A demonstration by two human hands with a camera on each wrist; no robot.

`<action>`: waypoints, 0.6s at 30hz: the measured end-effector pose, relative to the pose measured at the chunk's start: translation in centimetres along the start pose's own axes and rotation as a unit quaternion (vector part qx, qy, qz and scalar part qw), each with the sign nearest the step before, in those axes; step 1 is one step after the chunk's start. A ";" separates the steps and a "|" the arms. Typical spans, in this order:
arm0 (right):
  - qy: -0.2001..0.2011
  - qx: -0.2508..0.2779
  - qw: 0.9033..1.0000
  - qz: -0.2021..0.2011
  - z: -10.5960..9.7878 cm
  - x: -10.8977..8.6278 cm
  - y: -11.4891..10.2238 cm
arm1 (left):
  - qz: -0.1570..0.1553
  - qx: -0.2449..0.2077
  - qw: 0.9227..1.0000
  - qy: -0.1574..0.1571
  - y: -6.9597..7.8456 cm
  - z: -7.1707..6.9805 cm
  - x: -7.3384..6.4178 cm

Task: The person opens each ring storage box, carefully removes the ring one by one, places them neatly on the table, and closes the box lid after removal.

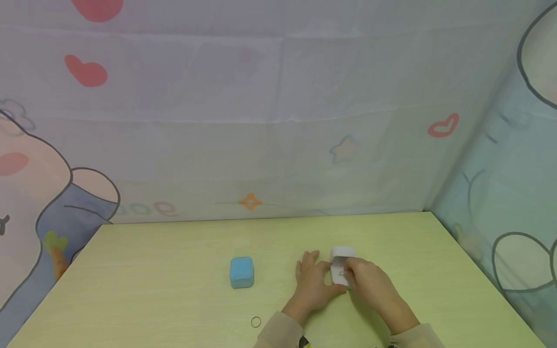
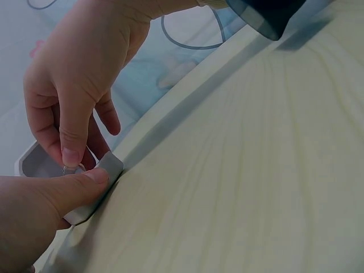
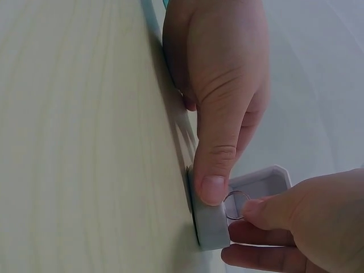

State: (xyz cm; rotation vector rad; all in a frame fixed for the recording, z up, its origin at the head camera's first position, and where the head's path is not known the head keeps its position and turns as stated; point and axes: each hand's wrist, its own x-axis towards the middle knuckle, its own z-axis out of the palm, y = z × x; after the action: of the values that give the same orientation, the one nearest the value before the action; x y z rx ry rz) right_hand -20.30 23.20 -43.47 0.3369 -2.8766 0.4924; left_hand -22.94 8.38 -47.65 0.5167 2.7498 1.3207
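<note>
A small white ring box (image 1: 343,252) stands on the table with its lid raised. My left hand (image 1: 313,286) holds the box, its thumb pressed against the front side, as the right wrist view shows. Between the thumb and finger of my right hand (image 1: 375,286) a thin silver-coloured ring (image 3: 226,209) is pinched. That ring is at the open box, beside the cushion. From these views I cannot tell how deep in the slot it sits.
A closed light-blue box (image 1: 241,272) stands to the left of my hands. Nearer the front edge, another thin ring (image 1: 252,322) lies flat on the pale wooden table (image 1: 174,290). A printed cloth (image 1: 278,96) hangs behind the table.
</note>
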 end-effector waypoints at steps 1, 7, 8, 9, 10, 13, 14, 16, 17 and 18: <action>-0.001 0.001 1.000 0.001 0.0 0.0 0.0 | 0.000 0.001 1.000 0.000 0.0 0.0 0.0; -0.003 0.000 1.000 0.003 -0.1 0.0 0.1 | -0.003 0.005 1.000 -0.002 0.1 0.0 0.0; -0.004 0.001 1.000 0.004 -0.1 0.0 0.1 | -0.004 0.005 1.000 -0.002 0.1 -0.1 0.0; -0.004 0.002 1.000 0.005 -0.1 0.0 0.1 | -0.004 0.005 1.000 -0.002 0.1 -0.1 0.0; -0.005 0.003 1.000 0.006 -0.2 -0.1 0.0 | -0.004 0.005 1.000 -0.002 0.1 -0.1 0.0; -0.007 0.008 1.000 0.009 -0.3 0.0 0.1 | -0.002 0.006 1.000 -0.001 0.2 -0.1 -0.1; -0.007 0.009 1.000 0.010 -0.3 0.0 0.1 | -0.002 0.005 1.000 -0.001 0.2 -0.1 -0.1; -0.008 0.010 1.000 0.010 -0.3 0.0 0.0 | 0.000 0.004 1.000 0.000 0.2 -0.2 -0.1; -0.009 0.009 1.000 0.009 -0.4 0.0 0.0 | 0.000 0.003 1.000 0.000 0.2 -0.2 -0.1; -0.009 0.010 1.000 0.009 -0.5 0.0 0.0 | 0.001 0.003 1.000 0.000 0.2 -0.2 -0.1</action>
State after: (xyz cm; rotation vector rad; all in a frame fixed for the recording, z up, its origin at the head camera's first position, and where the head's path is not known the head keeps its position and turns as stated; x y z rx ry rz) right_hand -20.20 23.36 -43.04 0.3208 -2.8959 0.5237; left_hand -22.83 8.33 -47.37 0.5191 2.7556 1.3130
